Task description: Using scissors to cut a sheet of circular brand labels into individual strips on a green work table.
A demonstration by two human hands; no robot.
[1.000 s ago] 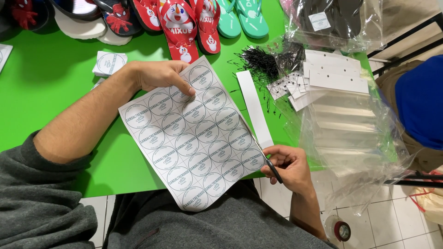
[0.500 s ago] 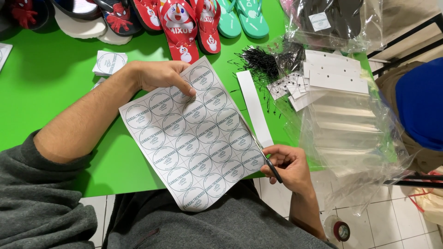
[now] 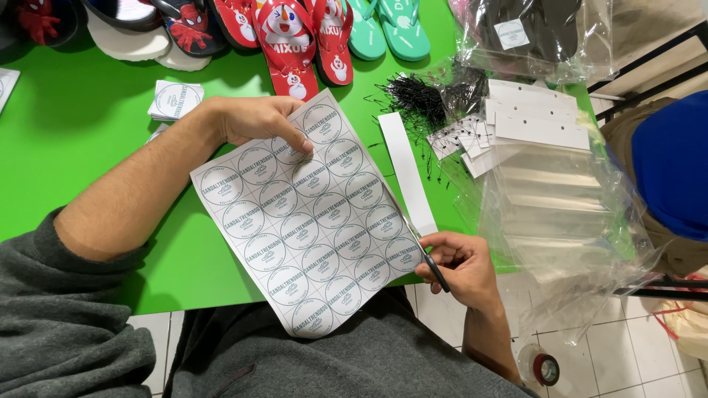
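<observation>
My left hand [image 3: 254,121] pinches the far edge of a white paper sheet [image 3: 310,221] printed with rows of round labels, holding it tilted over the green table [image 3: 88,125]. My right hand [image 3: 457,269] grips black-handled scissors [image 3: 424,250], whose blades lie along the sheet's right edge. A narrow white paper strip [image 3: 405,173] lies on the table just right of the sheet.
Several flip-flops [image 3: 295,37] lie along the table's far edge. A small stack of cut round-label squares [image 3: 173,99] sits at left. Black plastic ties [image 3: 420,99], white cards [image 3: 531,121] and clear bags [image 3: 560,206] pile at right. A tape roll [image 3: 542,367] lies on the tiled floor.
</observation>
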